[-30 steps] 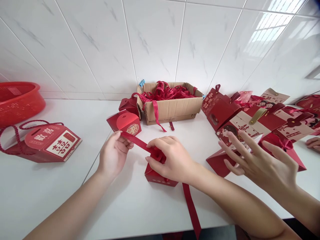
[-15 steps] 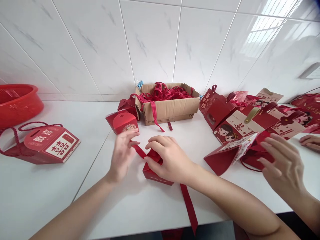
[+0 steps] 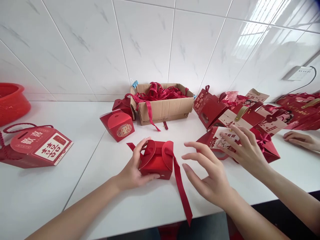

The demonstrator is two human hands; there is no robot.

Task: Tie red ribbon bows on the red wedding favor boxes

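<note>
A small red gift box (image 3: 162, 163) with rounded interlocking flaps stands on the table in front of me. My left hand (image 3: 135, 166) grips its left side, thumb along the front and fingers behind. A dark red ribbon (image 3: 182, 190) passes through the flaps; its long end trails down to the right past the table edge, and a short end (image 3: 130, 146) pokes out behind my left hand. To the right of the box, my right hand (image 3: 207, 170) is open, fingers spread and touching nothing.
Behind stands a cardboard box (image 3: 165, 111) of ribbons, with another red box (image 3: 118, 125) beside it. At left are a roped gift box (image 3: 47, 145) and a red basin (image 3: 13, 103). Several gift boxes (image 3: 240, 116) crowd the right, where a co-worker's hand (image 3: 246, 150) reaches in and another hand (image 3: 302, 140) rests.
My left hand has moved right, from the ribbon onto the box. My right hand has let go of the box and drawn off to the right. The box has been turned.
</note>
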